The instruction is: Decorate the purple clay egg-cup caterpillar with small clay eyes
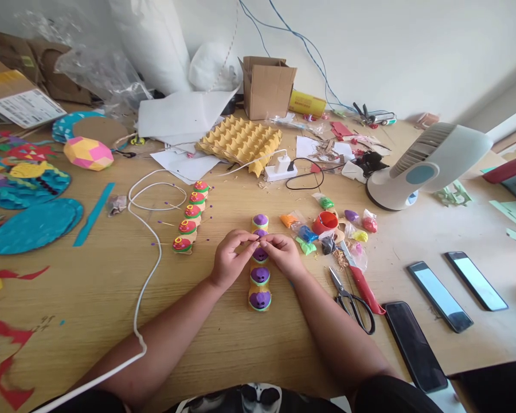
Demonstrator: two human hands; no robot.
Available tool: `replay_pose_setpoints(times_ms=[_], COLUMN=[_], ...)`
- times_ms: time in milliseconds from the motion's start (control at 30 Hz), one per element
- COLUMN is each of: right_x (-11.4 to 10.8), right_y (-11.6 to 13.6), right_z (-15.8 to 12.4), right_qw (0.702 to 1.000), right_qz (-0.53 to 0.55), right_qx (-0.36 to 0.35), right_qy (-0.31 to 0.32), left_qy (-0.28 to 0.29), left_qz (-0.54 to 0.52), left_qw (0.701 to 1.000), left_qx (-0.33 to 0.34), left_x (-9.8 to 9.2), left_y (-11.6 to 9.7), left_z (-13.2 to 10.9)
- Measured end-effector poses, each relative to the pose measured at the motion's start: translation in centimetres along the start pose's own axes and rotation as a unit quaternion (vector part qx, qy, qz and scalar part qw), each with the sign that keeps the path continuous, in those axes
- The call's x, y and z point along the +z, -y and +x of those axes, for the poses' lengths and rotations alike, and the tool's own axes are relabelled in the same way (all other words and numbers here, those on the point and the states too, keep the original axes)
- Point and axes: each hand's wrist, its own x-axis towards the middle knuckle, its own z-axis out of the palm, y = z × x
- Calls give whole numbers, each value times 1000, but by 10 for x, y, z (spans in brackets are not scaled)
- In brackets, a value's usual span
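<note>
My left hand [232, 258] and my right hand [284, 255] meet fingertip to fingertip, both pinched closed. What sits between the fingertips is too small to make out; it looks dark. Directly beneath them lies an egg-carton strip [259, 287] with several cups topped in purple clay, small black marks on some of them. The fingers hide part of its middle cups. Left of my hands is a second egg-carton strip [187, 226] in red and green clay, with yellow rings and dark-tipped sticks poking out at its sides.
Bagged coloured clay [307, 233] surrounds a red tape roll [325, 222] at right. Scissors [346, 295], a red-handled knife [365, 289] and several phones [439, 295] lie nearer. A white fan [430, 166] stands behind. A white cable [155, 269] crosses the left side; a yellow egg tray [241, 140] lies at the back.
</note>
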Motion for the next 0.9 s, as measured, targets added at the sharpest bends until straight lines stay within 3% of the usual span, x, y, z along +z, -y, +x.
replay_pose_setpoints(times_ms=[900], right_x=[-1], right_y=[-1], right_z=[0], right_qw=[998], right_qz=[35], right_qx=[-3], right_qy=[48], left_qy=[54], left_qz=[-64], left_qw=[996], left_qx=[-22], left_x=[0], left_y=[3], left_z=[2])
